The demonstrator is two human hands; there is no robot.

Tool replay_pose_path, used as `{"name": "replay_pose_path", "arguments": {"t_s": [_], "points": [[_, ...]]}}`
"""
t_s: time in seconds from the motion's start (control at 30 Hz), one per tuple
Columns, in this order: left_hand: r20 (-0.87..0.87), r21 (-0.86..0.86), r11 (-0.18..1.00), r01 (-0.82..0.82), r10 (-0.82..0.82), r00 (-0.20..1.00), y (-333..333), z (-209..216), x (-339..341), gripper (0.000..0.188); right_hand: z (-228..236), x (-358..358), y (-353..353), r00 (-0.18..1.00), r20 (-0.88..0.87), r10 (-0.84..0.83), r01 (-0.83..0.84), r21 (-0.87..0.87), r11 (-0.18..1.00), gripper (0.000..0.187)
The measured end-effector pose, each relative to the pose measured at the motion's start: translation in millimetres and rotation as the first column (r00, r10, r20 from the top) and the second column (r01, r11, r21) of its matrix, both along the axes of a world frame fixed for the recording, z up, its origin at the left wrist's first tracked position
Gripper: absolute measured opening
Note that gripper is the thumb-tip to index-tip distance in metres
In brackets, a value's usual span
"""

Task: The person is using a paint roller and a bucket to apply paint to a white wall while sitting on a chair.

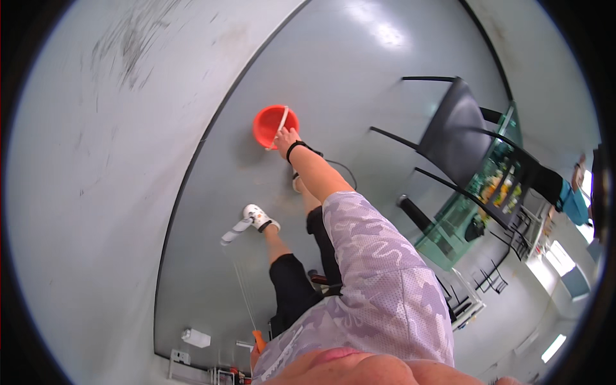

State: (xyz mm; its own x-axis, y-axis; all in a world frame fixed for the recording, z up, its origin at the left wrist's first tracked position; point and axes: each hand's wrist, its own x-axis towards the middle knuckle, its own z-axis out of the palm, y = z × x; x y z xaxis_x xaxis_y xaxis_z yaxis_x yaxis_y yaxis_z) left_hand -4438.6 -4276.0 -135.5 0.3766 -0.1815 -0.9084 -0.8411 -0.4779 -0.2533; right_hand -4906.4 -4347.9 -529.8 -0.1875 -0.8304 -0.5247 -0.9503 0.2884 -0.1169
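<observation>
Left of the black chair, head view: red bucket, right hand closed round its white handle; lifted or grounded, cannot tell. Advise centring the hold so it hangs level. Below-left of chair: left hand at orange grip, closure unclear.

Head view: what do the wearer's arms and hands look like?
Right arm: loose camouflage sleeve in pale lilac, grey and white, perforated fabric; black band at the wrist. Right hand: no glove. A dark cord shows near that wrist; attachment unclear. Left hand: mostly hidden, details unreadable.
</observation>
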Motion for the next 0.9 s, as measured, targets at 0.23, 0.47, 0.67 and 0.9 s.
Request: {"name": "replay_pose_path", "arguments": {"t_s": [0.23,0.47,0.67,0.9], "points": [[-0.118,-0.041,0.986,0.160,-0.164,0.979,-27.3,26.0,-16.8,0.018,143.0,-82.3,223.8,0.898,0.118,-0.423,0.384,0.258,0.887,0.024],[-0.222,-0.130,0.922,0.366,-0.387,0.895,-39.6,46.2,-44.1,0.018,361.7,-155.6,525.4,-0.280,-0.304,-0.911,0.893,-0.430,-0.131,0.041],[-0.153,-0.264,0.887,0.380,-0.427,0.891,-3.4,91.1,-37.5,0.018,370.5,-217.3,668.2,-0.532,-0.165,-0.830,0.810,-0.387,-0.442,0.073],[-0.150,-0.273,0.878,0.394,-0.444,0.884,65.7,94.0,-73.1,0.018,269.8,-265.0,885.6,-0.370,0.215,-0.904,0.855,-0.302,-0.422,0.057]]}}
